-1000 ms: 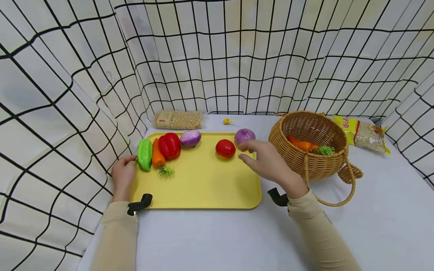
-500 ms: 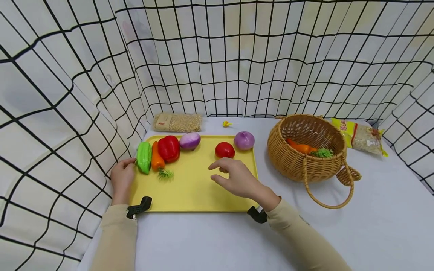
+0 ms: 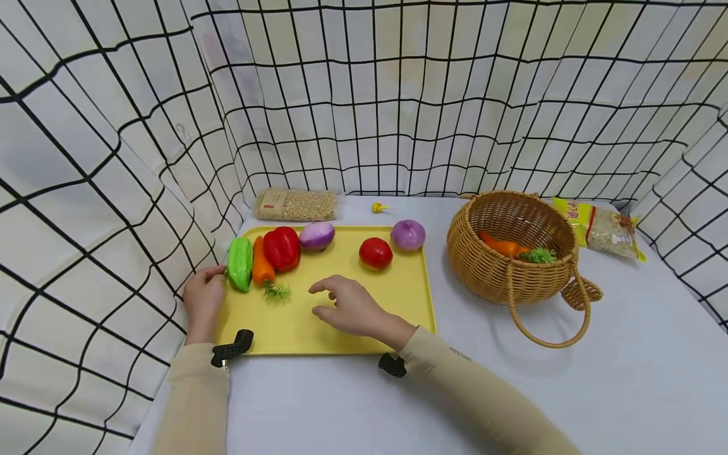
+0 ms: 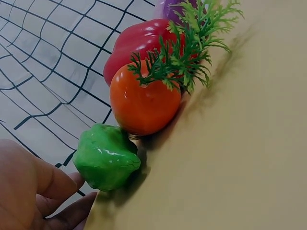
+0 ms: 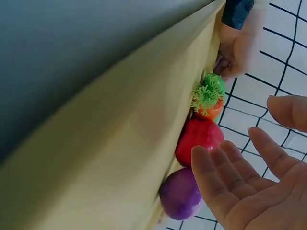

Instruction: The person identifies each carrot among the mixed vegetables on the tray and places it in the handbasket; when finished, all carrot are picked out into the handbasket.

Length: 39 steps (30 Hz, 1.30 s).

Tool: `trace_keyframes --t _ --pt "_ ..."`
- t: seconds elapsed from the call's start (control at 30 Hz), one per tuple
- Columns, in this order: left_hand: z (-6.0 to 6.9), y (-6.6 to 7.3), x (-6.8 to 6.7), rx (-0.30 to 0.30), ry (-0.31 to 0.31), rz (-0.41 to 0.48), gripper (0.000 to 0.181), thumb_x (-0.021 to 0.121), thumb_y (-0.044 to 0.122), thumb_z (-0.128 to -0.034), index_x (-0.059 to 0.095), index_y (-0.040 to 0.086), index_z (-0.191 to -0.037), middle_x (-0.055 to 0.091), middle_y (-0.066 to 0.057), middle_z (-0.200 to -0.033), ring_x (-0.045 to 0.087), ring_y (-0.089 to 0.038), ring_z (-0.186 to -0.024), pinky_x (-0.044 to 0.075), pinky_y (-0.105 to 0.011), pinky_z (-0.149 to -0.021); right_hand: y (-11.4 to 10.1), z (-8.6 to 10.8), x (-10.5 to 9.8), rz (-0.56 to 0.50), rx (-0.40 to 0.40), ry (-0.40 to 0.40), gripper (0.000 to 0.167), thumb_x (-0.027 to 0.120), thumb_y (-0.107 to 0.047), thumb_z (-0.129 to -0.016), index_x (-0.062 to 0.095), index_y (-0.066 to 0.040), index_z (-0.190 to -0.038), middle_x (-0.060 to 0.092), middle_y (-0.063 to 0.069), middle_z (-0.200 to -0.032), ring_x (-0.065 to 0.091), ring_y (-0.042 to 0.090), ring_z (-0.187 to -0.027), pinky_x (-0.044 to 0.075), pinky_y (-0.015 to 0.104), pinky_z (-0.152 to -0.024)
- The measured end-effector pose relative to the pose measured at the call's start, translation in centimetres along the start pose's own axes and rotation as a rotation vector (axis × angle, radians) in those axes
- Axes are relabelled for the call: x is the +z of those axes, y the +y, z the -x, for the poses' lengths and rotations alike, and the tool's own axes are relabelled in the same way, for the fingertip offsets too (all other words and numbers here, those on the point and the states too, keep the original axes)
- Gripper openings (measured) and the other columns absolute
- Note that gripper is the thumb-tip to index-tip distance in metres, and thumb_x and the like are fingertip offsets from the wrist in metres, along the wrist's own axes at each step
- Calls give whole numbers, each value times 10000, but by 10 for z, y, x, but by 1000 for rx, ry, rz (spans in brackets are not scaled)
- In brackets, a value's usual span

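Note:
My left hand [image 3: 205, 302] grips the left rim of the yellow tray [image 3: 318, 328], its fingertips beside a ridged green gourd [image 3: 240, 264]. Next to the gourd lie a carrot [image 3: 262, 262] with a leafy tuft and a red bell pepper [image 3: 282, 249]. A purple-and-white eggplant-like vegetable [image 3: 316, 236] is at the tray's back edge. Over the middle of the tray hovers my right hand [image 3: 349, 306], holding nothing, fingers loosely bent and thumb apart; its palm [image 5: 273, 201] shows in the right wrist view. Farther right on the tray are a tomato [image 3: 375, 253] and a purple onion [image 3: 407, 235].
A wicker basket [image 3: 483, 272] with carrots inside stands right of the tray, its handle hanging forward. Behind are a bag of grain [image 3: 307, 205], a small yellow item [image 3: 378, 207] and a yellow-and-clear food packet [image 3: 608, 232]. Black netting [image 3: 364, 101] over white cloth walls the table.
My right hand has moved left, from beside the purple onion to over the middle of the tray. My left hand stays at the tray's left rim. The vegetables keep their places.

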State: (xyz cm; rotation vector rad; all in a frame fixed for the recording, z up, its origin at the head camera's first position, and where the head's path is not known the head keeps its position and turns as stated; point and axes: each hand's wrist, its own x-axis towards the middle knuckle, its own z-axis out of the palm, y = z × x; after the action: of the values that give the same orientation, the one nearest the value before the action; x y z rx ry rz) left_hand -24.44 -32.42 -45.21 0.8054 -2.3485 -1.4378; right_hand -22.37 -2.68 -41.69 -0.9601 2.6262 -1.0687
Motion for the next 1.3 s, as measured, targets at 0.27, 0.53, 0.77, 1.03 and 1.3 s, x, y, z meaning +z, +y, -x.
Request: trace_keyframes --t 0.27,0.53,0.77,1.03,1.3 --pt "-1 -1 2 26 15 -3 407 413 144 -966 622 46 -1301 573 -143 -1343 463 -269 -1287 364 -407 -1048 -20 -20 8 144 -38 -1 388 664 -260 -921 618 -144 -1289 590 19 -1293 587 195 -1134 483 286 -945" --pt "-4 -3 -2 24 32 -20 404 415 146 -971 619 44 -1305 573 -149 -1340 460 -272 -1293 353 -412 -1068 -32 -52 30 110 -9 2 408 678 -261 -911 612 -158 -1299 606 -20 -1277 565 128 -1147 466 256 -955" --pt "-2 -2 0 20 20 -21 395 430 138 -967 622 38 -1297 571 -153 -1333 460 -279 -1285 359 -414 -1050 -37 -73 43 37 47 46 403 698 -244 -896 634 -147 -1282 634 -27 -1243 567 122 -1126 469 245 -942" --pt "-2 -2 3 48 24 -45 393 419 143 -968 633 31 -1277 580 -160 -1327 462 -292 -1292 355 -420 -1054 -39 -88 47 -18 130 122 355 714 -238 -882 666 -132 -1218 674 -17 -1151 603 128 -1024 480 232 -892" --pt "1 -1 1 24 33 -29 395 414 143 -974 628 44 -1291 571 -154 -1333 457 -291 -1289 357 -418 -1051 -40 -100 53 -10 169 144 369 733 -244 -869 663 -126 -1211 679 -26 -1121 583 103 -923 491 218 -849"
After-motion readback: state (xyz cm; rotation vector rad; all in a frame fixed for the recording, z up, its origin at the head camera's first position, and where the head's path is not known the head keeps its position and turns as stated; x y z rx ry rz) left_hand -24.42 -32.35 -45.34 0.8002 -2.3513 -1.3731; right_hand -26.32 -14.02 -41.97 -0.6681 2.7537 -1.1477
